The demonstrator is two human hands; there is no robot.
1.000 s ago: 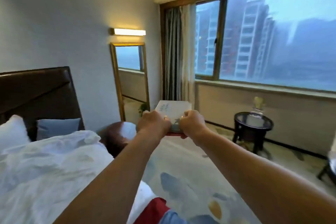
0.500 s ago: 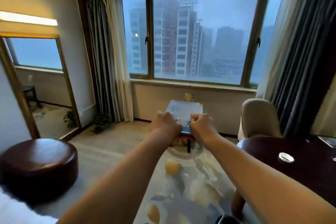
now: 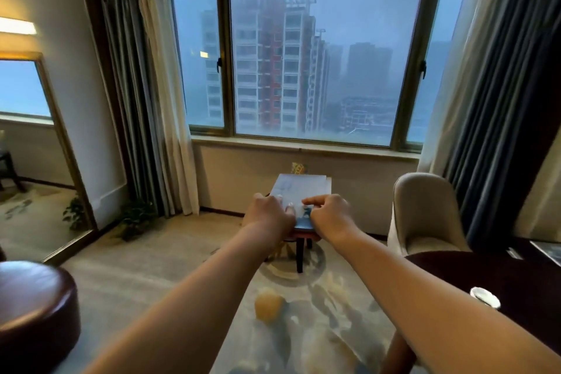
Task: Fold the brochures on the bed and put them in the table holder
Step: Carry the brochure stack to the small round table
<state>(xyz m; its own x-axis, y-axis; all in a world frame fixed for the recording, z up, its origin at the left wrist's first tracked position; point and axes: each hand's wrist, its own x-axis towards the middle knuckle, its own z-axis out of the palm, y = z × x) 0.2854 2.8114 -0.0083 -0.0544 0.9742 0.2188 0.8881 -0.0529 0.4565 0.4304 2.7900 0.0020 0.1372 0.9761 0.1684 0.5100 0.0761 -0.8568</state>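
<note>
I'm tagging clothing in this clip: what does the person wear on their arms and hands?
Nothing that shows. The left forearm and right forearm are bare to the frame's edge, no sleeve in view. The left hand and right hand are ungloved, and no ring, watch or bracelet is visible.

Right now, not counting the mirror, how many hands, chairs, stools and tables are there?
Hands: 2, left hand and right hand, both gripping the brochures
Chairs: 1, the beige chair
Stools: 1, the brown stool
Tables: 2, the dark table and the small table
Total: 6
</note>
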